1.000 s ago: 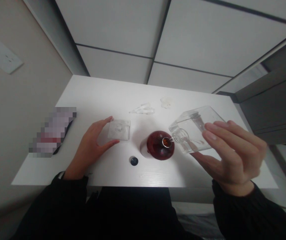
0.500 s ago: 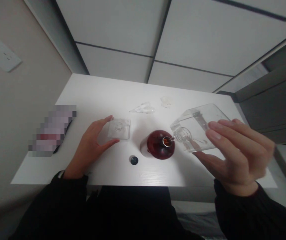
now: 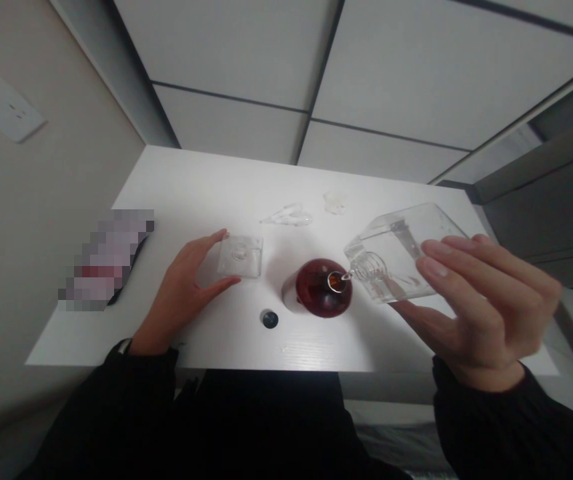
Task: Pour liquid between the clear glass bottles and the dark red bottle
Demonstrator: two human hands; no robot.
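Note:
My right hand (image 3: 486,300) grips a clear square bottle (image 3: 411,250), tilted with its neck down to the left. Clear liquid runs from its mouth into the opening of a dark red-brown round bottle (image 3: 319,297) standing on the table. At the left, my left hand (image 3: 191,287) has its thumb and fingers around a small clear square container (image 3: 241,259), touching or nearly touching its left corners. A small dark round cap (image 3: 270,319) lies on the table between my left hand and the red-brown bottle.
Clear pointed plastic pieces (image 3: 289,215) and a small translucent crumpled piece (image 3: 335,202) lie toward the back of the white table (image 3: 206,177). A blurred-out flat object (image 3: 111,257) with a dark edge is at the left. A wall socket (image 3: 3,103) is at the upper left.
The clear square bottle and my right hand have shifted very slightly to the right. The liquid still runs into the red-brown bottle. My left hand keeps its place by the small container.

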